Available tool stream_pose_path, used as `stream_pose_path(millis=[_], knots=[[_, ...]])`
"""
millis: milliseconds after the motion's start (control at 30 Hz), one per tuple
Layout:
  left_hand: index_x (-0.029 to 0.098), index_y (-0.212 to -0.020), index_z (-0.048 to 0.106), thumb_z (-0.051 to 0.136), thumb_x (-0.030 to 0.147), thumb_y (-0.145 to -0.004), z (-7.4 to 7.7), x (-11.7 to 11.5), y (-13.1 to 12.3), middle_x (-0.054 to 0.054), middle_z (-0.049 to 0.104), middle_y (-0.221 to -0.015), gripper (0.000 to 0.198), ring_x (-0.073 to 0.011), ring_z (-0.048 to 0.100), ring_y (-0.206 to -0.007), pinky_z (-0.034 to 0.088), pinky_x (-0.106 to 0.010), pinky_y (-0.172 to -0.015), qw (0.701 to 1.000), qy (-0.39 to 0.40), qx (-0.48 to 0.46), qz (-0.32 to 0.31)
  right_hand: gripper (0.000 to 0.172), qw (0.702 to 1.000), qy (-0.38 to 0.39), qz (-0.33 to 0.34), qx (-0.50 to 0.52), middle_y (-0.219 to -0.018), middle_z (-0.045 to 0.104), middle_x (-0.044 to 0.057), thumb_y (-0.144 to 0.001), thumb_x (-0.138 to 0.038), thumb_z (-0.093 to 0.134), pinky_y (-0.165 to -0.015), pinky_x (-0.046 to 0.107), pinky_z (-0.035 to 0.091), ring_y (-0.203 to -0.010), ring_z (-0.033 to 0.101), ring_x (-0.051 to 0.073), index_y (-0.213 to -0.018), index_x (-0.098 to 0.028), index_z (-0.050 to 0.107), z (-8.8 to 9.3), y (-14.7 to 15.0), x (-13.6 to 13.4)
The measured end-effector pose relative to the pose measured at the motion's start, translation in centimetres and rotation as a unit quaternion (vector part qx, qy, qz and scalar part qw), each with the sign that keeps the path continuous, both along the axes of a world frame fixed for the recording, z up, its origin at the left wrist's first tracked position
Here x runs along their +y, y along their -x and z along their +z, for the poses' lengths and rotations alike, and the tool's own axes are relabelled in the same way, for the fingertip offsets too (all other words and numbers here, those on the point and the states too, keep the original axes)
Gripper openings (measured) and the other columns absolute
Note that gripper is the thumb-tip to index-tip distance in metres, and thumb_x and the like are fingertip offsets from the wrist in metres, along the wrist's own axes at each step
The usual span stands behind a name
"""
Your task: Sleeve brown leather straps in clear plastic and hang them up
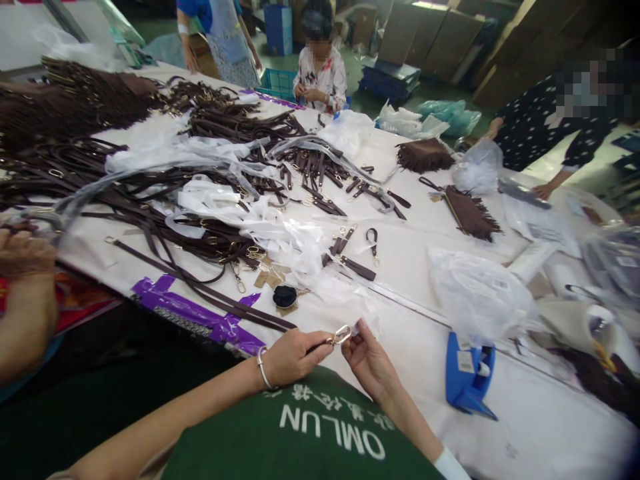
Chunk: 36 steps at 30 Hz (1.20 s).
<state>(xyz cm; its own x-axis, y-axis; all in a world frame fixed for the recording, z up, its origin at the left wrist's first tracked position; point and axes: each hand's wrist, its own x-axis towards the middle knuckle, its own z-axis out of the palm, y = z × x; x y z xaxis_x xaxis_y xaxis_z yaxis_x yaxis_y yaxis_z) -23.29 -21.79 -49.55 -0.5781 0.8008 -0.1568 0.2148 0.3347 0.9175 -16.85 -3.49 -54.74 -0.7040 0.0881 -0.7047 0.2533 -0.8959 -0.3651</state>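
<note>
My left hand (295, 357), with a bangle at the wrist, is closed round the end of a dark brown strap. A gold snap hook (342, 335) sticks out to the right of these fingers. My right hand (367, 360) is at the hook's far end, thumb and fingers pinched together. A small pale bit shows at its fingertips, too small to name. Beyond my hands lie crumpled white strips of thin wrapping (300, 243). A round black item (285, 297) rests near several tan tags (270, 273).
Brown straps (195, 230) heap at the left, short wrist straps (350, 260) lie mid-table. A blue tape dispenser (467, 377) and plastic bags (480, 293) stand right. Fringed brown pouches (467, 213) lie farther off. Co-workers are around the table; another person's hand (25, 260) is at left.
</note>
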Motion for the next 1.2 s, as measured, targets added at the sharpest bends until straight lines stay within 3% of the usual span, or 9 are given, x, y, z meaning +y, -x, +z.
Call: stream_pose_path(millis=[267,400,533,633,733,800,900,1067,1200], knots=[[0.022,-0.111,0.057,0.034,0.038,-0.093,-0.6,0.7,-0.3,-0.002,0.065,-0.088,0.033,-0.014,0.059,-0.076,0.038,-0.019,-0.068,0.998,0.032,0.043,-0.017,0.014,0.998,-0.041,0.029,0.028,-0.075,0.066,0.0,-0.074,-0.029,0.071,-0.06,0.019,0.051,-0.067,0.059,0.01,-0.077,-0.018,0.064,0.4,-0.8,-0.4],[0.018,-0.083,0.059,0.037,0.041,-0.091,-1.2,1.6,-0.2,-0.001,0.059,-0.07,0.033,-0.0121,0.054,-0.064,0.035,-0.02,-0.06,0.997,0.044,0.062,-0.003,0.012,0.991,-0.105,0.068,0.054,-0.077,0.065,-0.001,-0.074,-0.03,0.071,-0.063,0.018,0.048,-0.069,0.057,0.01,-0.076,-0.019,0.066,0.9,-1.3,-1.0],[0.016,-0.072,0.051,0.035,0.048,-0.09,-2.7,2.7,0.5,0.003,0.05,-0.054,0.04,-0.0089,0.045,-0.049,0.034,-0.02,-0.052,0.997,0.031,-0.072,0.001,0.017,0.977,-0.171,0.103,0.069,-0.079,0.065,0.002,-0.073,-0.033,0.071,-0.069,0.021,0.047,-0.074,0.056,0.012,-0.075,-0.017,0.067,1.2,-1.4,-0.7],[0.015,-0.084,0.051,0.038,0.05,-0.089,-4.0,3.1,1.1,0.001,0.056,-0.064,0.038,-0.0098,0.052,-0.058,0.041,-0.02,-0.059,0.978,-0.039,-0.197,-0.05,0.018,0.978,-0.193,0.043,0.061,-0.077,0.064,0.0,-0.07,-0.035,0.073,-0.077,0.028,0.048,-0.078,0.056,0.014,-0.072,-0.018,0.066,1.1,-1.5,0.5],[0.013,-0.083,0.053,0.041,0.05,-0.087,-4.7,3.3,1.1,0.0,0.056,-0.065,0.038,-0.0098,0.052,-0.059,0.042,-0.02,-0.06,0.975,-0.037,-0.215,-0.045,0.02,0.958,-0.28,0.02,0.05,-0.077,0.063,0.001,-0.07,-0.037,0.073,-0.082,0.033,0.048,-0.08,0.056,0.016,-0.07,-0.018,0.066,0.6,-1.8,1.4],[0.014,-0.078,0.051,0.041,0.05,-0.087,-4.7,3.8,0.8,0.002,0.053,-0.061,0.039,-0.0081,0.047,-0.051,0.038,-0.019,-0.051,0.979,-0.009,-0.202,-0.017,0.022,0.935,-0.347,0.06,0.046,-0.078,0.064,0.002,-0.072,-0.038,0.07,-0.082,0.033,0.048,-0.081,0.056,0.017,-0.074,-0.016,0.068,0.1,-2.2,1.3],[0.014,-0.073,0.05,0.038,0.05,-0.088,-4.9,4.7,0.6,0.002,0.052,-0.06,0.041,-0.0076,0.046,-0.048,0.036,-0.019,-0.049,0.982,0.003,-0.188,-0.007,0.025,0.92,-0.372,0.118,0.043,-0.078,0.065,0.004,-0.073,-0.039,0.068,-0.08,0.033,0.049,-0.08,0.057,0.019,-0.078,-0.015,0.069,-0.6,-2.7,0.8],[0.015,-0.093,0.059,0.041,0.049,-0.087,-6.8,4.5,2.5,-0.002,0.06,-0.079,0.039,-0.0126,0.052,-0.073,0.041,-0.022,-0.068,0.989,-0.004,-0.115,-0.09,0.022,0.95,-0.31,0.01,0.017,-0.08,0.066,0.002,-0.068,-0.037,0.073,-0.083,0.032,0.049,-0.081,0.058,0.016,-0.075,-0.017,0.069,-0.9,-2.7,2.4],[0.016,-0.092,0.062,0.048,0.045,-0.083,-8.1,4.1,3.1,-0.001,0.059,-0.072,0.033,-0.0121,0.052,-0.068,0.039,-0.02,-0.064,0.986,0.035,-0.118,-0.11,0.023,0.951,-0.301,-0.064,-0.008,-0.078,0.065,0.001,-0.062,-0.036,0.078,-0.084,0.031,0.051,-0.078,0.058,0.014,-0.071,-0.018,0.068,-1.2,-2.8,4.7]])
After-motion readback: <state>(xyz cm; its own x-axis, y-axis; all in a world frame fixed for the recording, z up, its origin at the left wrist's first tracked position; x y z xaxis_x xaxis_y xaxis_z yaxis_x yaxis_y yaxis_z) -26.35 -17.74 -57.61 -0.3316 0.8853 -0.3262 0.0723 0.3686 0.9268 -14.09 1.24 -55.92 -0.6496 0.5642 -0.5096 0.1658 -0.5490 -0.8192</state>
